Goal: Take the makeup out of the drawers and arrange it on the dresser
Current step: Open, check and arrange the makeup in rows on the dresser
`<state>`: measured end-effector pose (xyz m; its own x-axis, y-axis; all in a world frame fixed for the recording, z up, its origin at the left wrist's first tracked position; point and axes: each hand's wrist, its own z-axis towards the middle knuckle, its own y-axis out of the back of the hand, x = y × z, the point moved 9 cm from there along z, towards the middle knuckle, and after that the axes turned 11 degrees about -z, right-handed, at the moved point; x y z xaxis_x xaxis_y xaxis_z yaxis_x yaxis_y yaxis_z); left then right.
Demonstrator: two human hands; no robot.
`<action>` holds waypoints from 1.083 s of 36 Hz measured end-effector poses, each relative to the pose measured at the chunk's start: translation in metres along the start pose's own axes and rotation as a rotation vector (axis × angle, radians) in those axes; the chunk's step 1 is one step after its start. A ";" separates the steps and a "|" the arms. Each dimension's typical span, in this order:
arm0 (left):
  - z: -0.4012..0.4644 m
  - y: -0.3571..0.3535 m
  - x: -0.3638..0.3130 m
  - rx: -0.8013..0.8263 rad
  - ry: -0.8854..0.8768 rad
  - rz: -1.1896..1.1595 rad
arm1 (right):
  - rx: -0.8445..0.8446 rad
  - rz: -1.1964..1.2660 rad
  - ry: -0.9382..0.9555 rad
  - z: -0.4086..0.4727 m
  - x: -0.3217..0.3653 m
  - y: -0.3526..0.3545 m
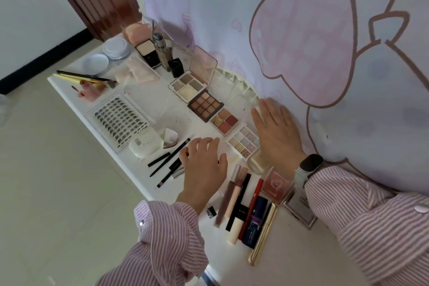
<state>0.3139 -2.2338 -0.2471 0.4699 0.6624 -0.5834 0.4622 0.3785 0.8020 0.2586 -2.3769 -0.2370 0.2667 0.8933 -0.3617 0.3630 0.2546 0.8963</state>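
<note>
Arranging stage: makeup lies across the white dresser (148,183); my left hand (204,167), fingers loosely curled, touches the black pencils (169,160) at 9 o'clock; my right hand (276,134) rests flat, fingers together; next, I judge, aligning pencils.

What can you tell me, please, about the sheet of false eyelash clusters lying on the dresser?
The lash sheet is a flat rectangular card, pale, under what looks like clear plastic. It carries many small dark lash clusters set in neat rows, with some dark print along its near end. It lies flat near the front edge of the white dresser top, turned at an angle to the camera. A white rounded compact sits at its near corner, seemingly overlapping it. Neither hand touches it.
</note>
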 end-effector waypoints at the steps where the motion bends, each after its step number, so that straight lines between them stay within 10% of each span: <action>1: -0.002 0.005 0.003 -0.036 0.007 -0.028 | -0.009 0.037 -0.006 0.000 0.001 0.004; 8: -0.034 0.042 0.049 -0.298 0.080 -0.057 | -0.296 0.445 0.159 -0.005 0.045 0.038; 27: -0.054 0.053 0.075 -0.353 0.037 -0.010 | -0.074 0.456 0.370 0.024 0.112 0.025; 39: -0.048 0.038 0.051 -0.030 -0.102 -0.275 | 0.141 1.086 0.330 -0.011 0.117 0.055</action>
<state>0.3193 -2.1543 -0.2406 0.4041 0.4649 -0.7878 0.5604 0.5548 0.6149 0.2997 -2.2542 -0.2266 0.2611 0.6748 0.6902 0.1861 -0.7368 0.6500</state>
